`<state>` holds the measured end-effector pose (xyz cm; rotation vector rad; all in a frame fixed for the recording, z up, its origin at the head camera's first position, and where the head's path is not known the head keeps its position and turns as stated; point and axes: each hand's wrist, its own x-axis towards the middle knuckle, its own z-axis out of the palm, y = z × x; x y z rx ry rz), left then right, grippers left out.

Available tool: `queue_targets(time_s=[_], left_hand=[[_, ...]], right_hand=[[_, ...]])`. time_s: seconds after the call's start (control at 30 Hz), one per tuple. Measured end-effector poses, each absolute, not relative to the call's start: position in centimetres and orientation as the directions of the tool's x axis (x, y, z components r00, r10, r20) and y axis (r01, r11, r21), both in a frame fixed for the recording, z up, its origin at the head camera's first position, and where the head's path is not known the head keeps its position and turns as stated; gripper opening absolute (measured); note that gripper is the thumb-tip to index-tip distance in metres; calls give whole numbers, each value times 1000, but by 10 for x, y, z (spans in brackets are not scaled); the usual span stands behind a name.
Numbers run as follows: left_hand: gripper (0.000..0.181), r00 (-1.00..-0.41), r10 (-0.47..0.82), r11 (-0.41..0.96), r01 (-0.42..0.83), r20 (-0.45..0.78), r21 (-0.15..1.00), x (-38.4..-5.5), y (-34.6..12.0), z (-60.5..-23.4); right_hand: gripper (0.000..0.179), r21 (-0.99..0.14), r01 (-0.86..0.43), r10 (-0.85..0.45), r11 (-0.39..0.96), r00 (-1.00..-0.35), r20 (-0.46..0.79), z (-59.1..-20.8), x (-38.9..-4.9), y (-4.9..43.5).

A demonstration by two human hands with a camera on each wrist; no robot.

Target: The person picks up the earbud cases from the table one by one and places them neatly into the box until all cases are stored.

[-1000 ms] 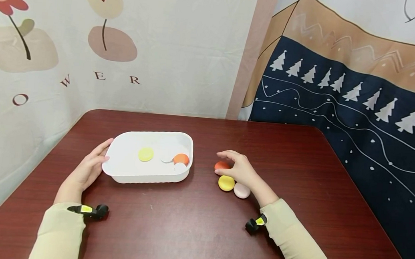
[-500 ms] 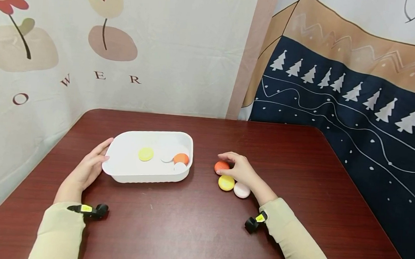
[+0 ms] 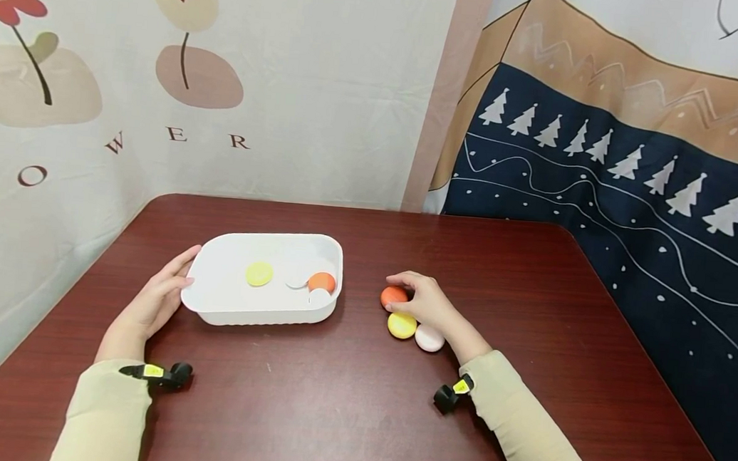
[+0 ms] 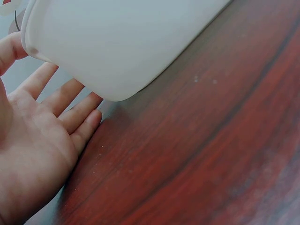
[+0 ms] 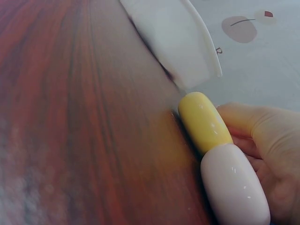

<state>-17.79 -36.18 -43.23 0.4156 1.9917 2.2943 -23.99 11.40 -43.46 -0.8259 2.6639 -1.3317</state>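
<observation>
My right hand (image 3: 425,300) curls its thumb and fingers around an orange disc (image 3: 393,296), thick and rounded like a large candy. Beside it on the table lie a glossy yellow disc (image 3: 402,326) and a pale pink disc (image 3: 429,338), close together. In the right wrist view, the yellow disc (image 5: 202,119) and the pink disc (image 5: 234,185) stand before the hand, hiding the orange one. At the left, my left hand (image 3: 155,301) holds the end of a white plastic tray (image 3: 260,314), thumb at the rim (image 4: 29,44) and fingers along the outer wall.
Inside the tray are a yellow-green disc (image 3: 259,273), an orange disc (image 3: 322,282) and white discs (image 3: 297,282). The dark red wooden table (image 3: 306,397) has rounded far corners. Printed curtains (image 3: 327,99) hang behind it. Each wrist wears a black camera strap (image 3: 160,373).
My right fingers have settled lower around the orange disc and the wrist has shifted slightly left. The left hand and the tray hold still.
</observation>
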Motion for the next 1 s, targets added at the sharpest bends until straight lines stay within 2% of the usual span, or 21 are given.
queue_targets(time_s=[1.0], left_hand=[[61,-965,220,-153,108,140,982,-176,-362,-431]], right_hand=[[44,-769,-437,-470,466,-859,203,-434,-239,114]])
